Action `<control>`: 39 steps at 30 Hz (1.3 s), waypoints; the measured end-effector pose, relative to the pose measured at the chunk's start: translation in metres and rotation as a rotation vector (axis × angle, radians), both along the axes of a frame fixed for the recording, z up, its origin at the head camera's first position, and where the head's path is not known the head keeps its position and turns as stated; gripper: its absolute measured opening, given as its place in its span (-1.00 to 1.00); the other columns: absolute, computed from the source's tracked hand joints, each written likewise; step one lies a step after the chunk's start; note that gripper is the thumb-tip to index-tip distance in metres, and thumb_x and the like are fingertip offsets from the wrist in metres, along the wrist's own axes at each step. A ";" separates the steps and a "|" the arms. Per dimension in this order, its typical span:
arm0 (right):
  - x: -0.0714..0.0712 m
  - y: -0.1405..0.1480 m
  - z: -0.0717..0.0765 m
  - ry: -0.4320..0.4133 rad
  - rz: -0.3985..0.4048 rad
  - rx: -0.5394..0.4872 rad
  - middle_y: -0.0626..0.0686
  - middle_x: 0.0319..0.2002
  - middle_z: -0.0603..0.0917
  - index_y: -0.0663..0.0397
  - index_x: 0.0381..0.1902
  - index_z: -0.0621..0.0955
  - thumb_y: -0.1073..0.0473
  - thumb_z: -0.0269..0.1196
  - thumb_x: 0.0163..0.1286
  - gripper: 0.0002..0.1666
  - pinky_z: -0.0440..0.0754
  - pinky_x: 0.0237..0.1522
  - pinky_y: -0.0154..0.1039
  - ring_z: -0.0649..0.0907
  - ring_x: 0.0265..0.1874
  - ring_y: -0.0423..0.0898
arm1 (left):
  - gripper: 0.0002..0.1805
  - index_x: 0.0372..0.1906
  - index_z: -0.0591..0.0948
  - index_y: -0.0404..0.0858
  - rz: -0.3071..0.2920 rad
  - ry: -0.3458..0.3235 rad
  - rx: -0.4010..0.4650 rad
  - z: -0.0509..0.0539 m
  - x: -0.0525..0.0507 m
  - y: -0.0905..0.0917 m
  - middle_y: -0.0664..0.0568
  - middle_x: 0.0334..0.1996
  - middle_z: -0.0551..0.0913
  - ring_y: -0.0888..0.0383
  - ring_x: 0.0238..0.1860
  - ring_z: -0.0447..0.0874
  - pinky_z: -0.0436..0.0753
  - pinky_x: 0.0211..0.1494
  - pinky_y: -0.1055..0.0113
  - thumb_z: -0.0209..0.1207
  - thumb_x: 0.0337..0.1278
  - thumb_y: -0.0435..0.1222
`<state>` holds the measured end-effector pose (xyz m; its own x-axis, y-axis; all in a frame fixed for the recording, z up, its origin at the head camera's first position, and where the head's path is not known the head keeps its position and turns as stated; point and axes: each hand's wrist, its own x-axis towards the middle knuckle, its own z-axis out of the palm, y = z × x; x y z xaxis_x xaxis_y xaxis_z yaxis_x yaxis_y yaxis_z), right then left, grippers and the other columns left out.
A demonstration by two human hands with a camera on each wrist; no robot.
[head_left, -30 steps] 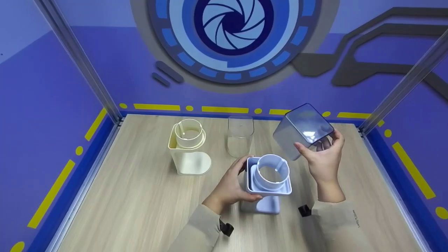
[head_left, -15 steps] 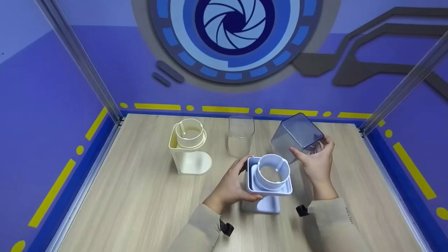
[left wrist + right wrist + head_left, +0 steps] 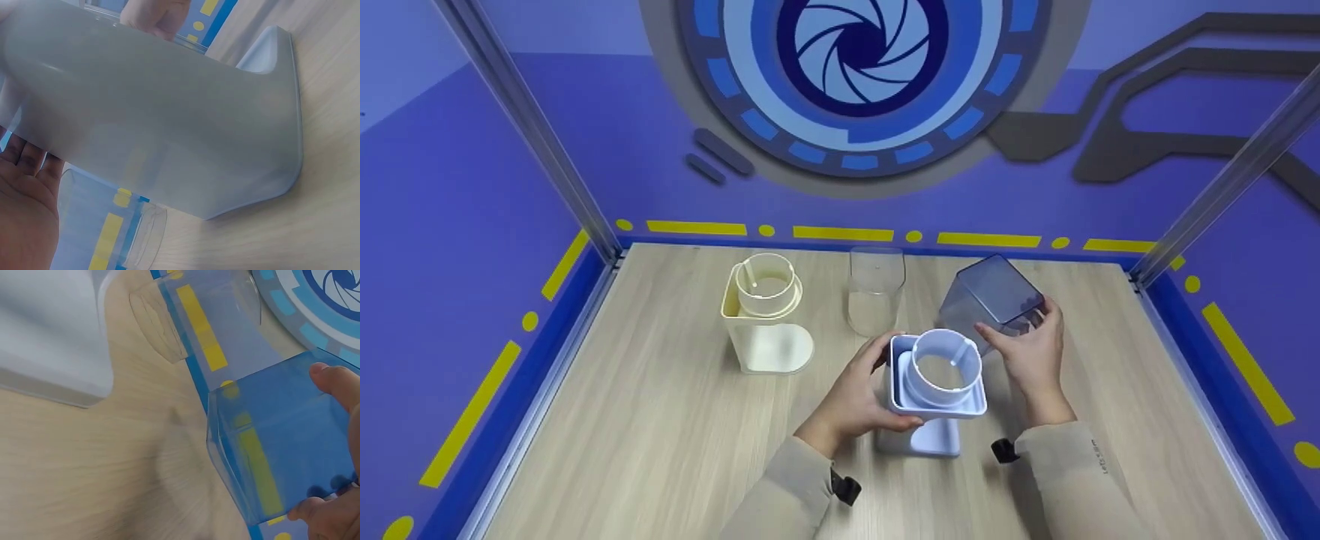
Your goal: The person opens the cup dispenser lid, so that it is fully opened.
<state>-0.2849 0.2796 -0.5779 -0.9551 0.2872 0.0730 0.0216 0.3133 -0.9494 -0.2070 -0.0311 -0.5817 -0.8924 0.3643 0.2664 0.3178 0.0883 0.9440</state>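
A light blue plastic stand [image 3: 934,409] with a round collar on top stands upright on the table. My left hand [image 3: 851,397] grips its upper part from the left, with the thumb across the front. In the left wrist view, the stand's smooth back [image 3: 140,112] hides most of that hand. My right hand [image 3: 1031,352] holds a tinted see-through square container [image 3: 997,292] by its near right edge, between thumb and fingers. That container is tilted, behind and to the right of the stand. In the right wrist view, the thumb lies across the container's wall [image 3: 270,433].
A cream-coloured stand [image 3: 750,341] with a similar collar is on the left. Between the two stands, farther back, a clear container [image 3: 874,292] stands near the rear wall. Blue printed walls [image 3: 840,214] with metal corner posts enclose the wooden table [image 3: 660,427].
The tinted container in my right hand has come down and to the left, nearer the light blue stand and the table. My left hand and that stand have kept their place.
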 end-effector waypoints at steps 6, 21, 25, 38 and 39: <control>-0.002 0.001 -0.007 -0.003 0.001 -0.037 0.41 0.76 0.20 0.22 0.84 -0.11 0.09 0.82 0.13 0.68 0.39 0.80 0.17 0.31 0.76 0.32 | 0.44 0.74 0.36 -0.04 0.002 0.007 -0.013 0.001 0.000 0.000 0.15 0.54 0.60 0.14 0.59 0.55 0.45 0.82 0.07 0.89 -0.45 -0.23; -0.007 0.002 -0.014 -0.043 -0.014 0.051 0.39 0.79 0.12 0.16 0.85 -0.12 -0.05 0.79 0.17 0.69 0.30 0.84 0.21 0.25 0.79 0.33 | 0.44 0.74 0.36 -0.08 0.002 -0.002 0.005 0.000 -0.001 0.000 0.12 0.53 0.60 0.13 0.58 0.56 0.43 0.83 0.10 0.89 -0.45 -0.26; -0.009 0.000 -0.016 -0.029 -0.023 0.045 0.40 0.77 0.16 0.20 0.84 -0.09 -0.01 0.80 0.17 0.65 0.32 0.83 0.21 0.28 0.76 0.34 | 0.46 0.75 0.34 -0.09 0.008 0.005 -0.005 -0.002 -0.001 0.000 0.11 0.54 0.60 0.12 0.59 0.55 0.43 0.83 0.07 0.89 -0.45 -0.26; -0.013 -0.007 -0.029 -0.045 -0.012 0.080 0.41 0.74 0.17 0.21 0.83 -0.07 -0.03 0.80 0.15 0.65 0.37 0.81 0.22 0.31 0.73 0.37 | 0.46 0.75 0.34 -0.08 0.012 0.007 -0.001 -0.003 0.000 0.000 0.13 0.55 0.60 0.12 0.60 0.54 0.43 0.84 0.08 0.89 -0.45 -0.25; -0.014 -0.008 -0.029 -0.045 -0.016 0.083 0.41 0.74 0.17 0.21 0.83 -0.07 -0.02 0.80 0.16 0.65 0.36 0.81 0.23 0.31 0.74 0.37 | 0.46 0.76 0.33 -0.08 0.012 0.009 -0.002 -0.003 0.000 -0.001 0.12 0.55 0.59 0.12 0.60 0.54 0.42 0.84 0.08 0.89 -0.44 -0.25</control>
<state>-0.2988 0.2713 -0.6067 -0.9532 0.2973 0.0545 0.0691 0.3899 -0.9183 -0.2073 -0.0317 -0.5845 -0.8944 0.3540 0.2734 0.3250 0.0944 0.9410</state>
